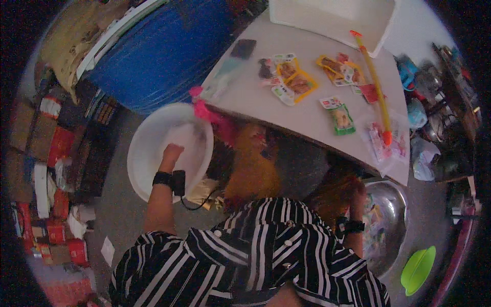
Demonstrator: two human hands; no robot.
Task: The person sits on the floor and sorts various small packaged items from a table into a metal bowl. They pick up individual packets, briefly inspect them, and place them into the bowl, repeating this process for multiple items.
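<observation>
My left hand (173,154) reaches into a large white tub (137,171) on the floor, its fingers curled closed. What it holds, if anything, does not show; something whitish lies in the tub around it. Beside the table's near right corner, my right hand (357,193) hangs at the left rim of a shiny metal basin (397,204). That hand is dark and blurred, so its fingers cannot be read. Small food packets (376,225) lie in the basin. Both wrists wear black bands, and a cable runs from the left one.
On the white table (245,84) lie yellow-edged packets (296,82), a green packet (337,118), pink-white packets (384,140) and a yellow tube with orange ends (376,77). A white bin (327,23) stands behind. A blue barrel (163,53) is far left, a green basin (418,270) lower right.
</observation>
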